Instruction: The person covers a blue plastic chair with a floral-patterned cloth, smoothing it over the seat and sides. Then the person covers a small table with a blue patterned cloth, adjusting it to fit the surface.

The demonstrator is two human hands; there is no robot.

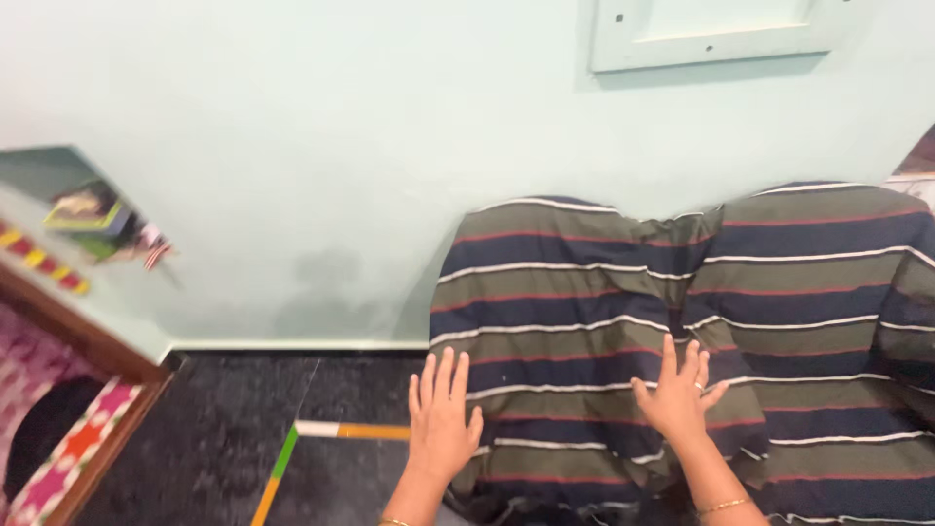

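Pressing flat w/ both palms, you've got your left hand [440, 417] and right hand [677, 393] spread wide open, fingers splayed, gripping nothing, just resting on the dark navy, olive and red striped cloth [604, 341]. It's one cloth, draped over two rounded humps side by side against the pale green wall [321, 146]. Its long axis runs left-right across the view; stripes run the same way, sagging into a crease between the humps. L hand sits at the cloth's left edge, fingertips on fabric, heel partly over the dark stone floor [234, 429]. R hand is near the middle, below the crease, w/ a ring on one finger and a thin bangle on the wrist. Open floor lies left of the cloth, crossed by one strip of multicoloured tape [336, 430]. Further left, a wooden shelf edge [88, 341] closes that side. Cloth runs off frame right and bottom.
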